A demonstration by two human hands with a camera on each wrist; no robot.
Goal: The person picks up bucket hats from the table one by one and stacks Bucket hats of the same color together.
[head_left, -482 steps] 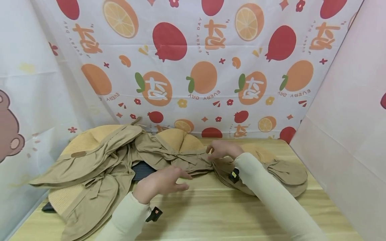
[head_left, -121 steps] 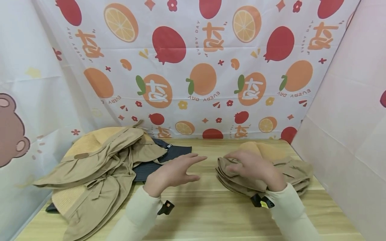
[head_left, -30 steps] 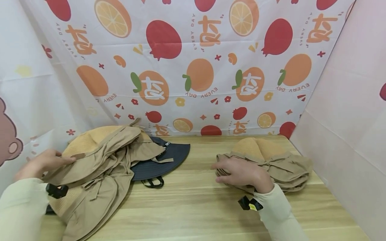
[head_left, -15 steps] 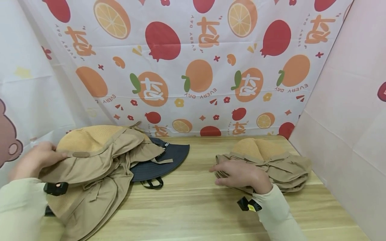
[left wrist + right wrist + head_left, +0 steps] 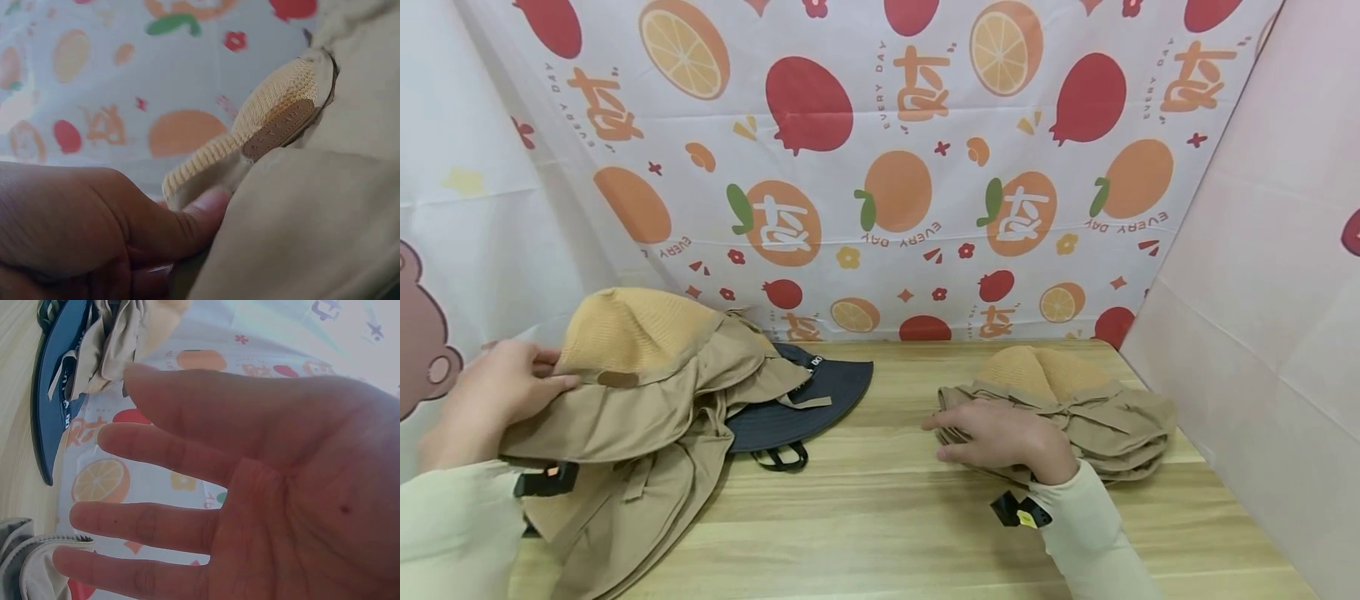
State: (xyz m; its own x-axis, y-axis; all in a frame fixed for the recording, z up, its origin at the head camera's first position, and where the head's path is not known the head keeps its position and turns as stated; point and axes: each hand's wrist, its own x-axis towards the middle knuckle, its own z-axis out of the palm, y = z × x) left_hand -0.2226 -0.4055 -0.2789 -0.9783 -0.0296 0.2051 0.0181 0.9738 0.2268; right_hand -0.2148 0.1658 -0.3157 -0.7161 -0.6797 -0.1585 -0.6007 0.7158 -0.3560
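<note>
My left hand (image 5: 493, 396) pinches the left edge of a khaki sun hat (image 5: 640, 333) with a yellow straw crown and a small brown label. In the left wrist view, the thumb presses on the hat's straw-and-cloth edge (image 5: 203, 165); the other fingers are mostly hidden. This hat lies on top of the left pile, its crown raised. Under it shows another khaki hat (image 5: 647, 508). My right hand (image 5: 1003, 437) is held with fingers extended at the left front of a stack of similar folded hats (image 5: 1105, 421). The right wrist view shows its palm bare.
A navy bucket hat (image 5: 805, 404) with white lettering sticks out from the left pile, its black strap (image 5: 782, 457) on the wooden table (image 5: 850, 525). Fruit-printed cloth (image 5: 895, 100) hangs behind, and pale cloth walls (image 5: 1262, 250) stand at both sides.
The middle khaki hat has joined the right stack, uncovering the navy hat. My left hand has moved to the left pile and lifted the top hat's crown. Lately the right hand stays still.
</note>
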